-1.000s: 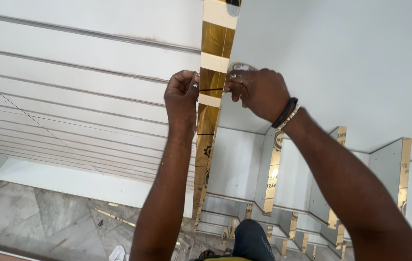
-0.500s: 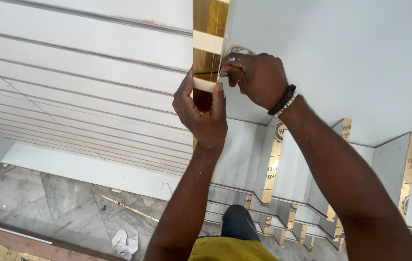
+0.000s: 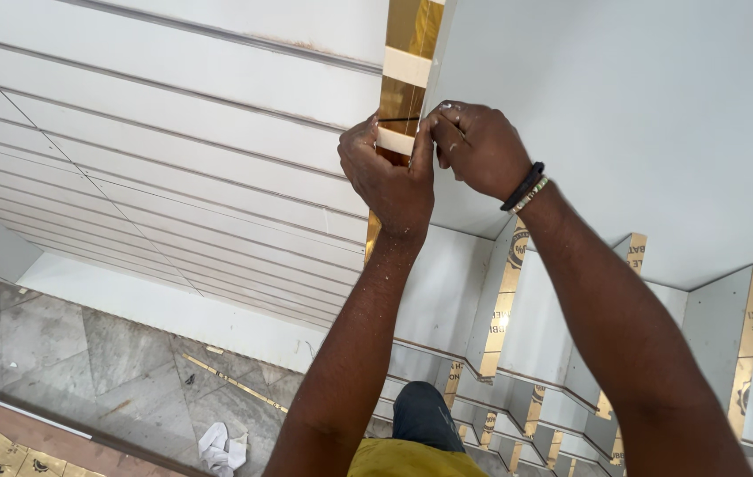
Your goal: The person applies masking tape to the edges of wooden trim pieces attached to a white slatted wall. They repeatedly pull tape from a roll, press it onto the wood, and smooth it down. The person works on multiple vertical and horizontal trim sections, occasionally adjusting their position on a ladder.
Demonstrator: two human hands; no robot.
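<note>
Our left hand and right hand pinch a cream tape strip across the gold trim strip, fingers closed on it

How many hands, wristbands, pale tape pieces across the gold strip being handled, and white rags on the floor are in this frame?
Hands: 2, left hand and right hand, both on the gold strip
Wristbands: 2, one black wristband, one beaded wristband
Pale tape pieces: 2, upper tape piece and lower tape piece
White rags: 1, white rag
Total: 7
</note>
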